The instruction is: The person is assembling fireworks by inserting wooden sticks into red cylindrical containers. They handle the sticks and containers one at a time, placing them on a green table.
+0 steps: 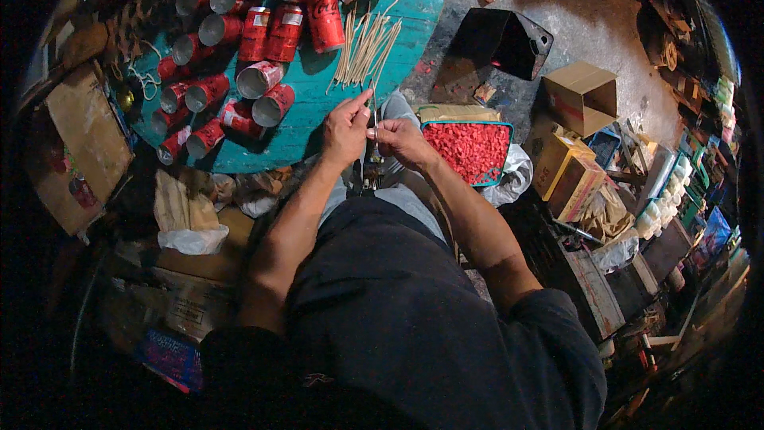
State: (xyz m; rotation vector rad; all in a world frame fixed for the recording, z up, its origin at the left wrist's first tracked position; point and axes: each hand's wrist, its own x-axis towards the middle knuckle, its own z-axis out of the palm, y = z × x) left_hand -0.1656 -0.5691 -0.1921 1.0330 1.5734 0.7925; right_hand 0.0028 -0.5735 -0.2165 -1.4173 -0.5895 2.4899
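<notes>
My left hand (345, 130) and my right hand (403, 142) are close together above my lap, near the edge of the turquoise table (318, 123). Pinched between the fingertips of both is a thin pale cord (376, 105), held roughly upright; its lower end is hard to make out. Just beyond, a bundle of similar stiff cream cords (368, 49) lies spread on the table. Left of them are several red drink cans (284, 34) with their tops cut off, some showing silvery insides. Beside my right hand sits a teal-rimmed tray (469, 122) filled with red chips (464, 151).
A black open container (509, 41) lies on the floor at the far right. Nearer are an open cardboard box (579, 95), a yellow carton (562, 169) and piled clutter. A loose white string (145, 76) rests at the table's left. Cardboard (89, 143) leans beyond it.
</notes>
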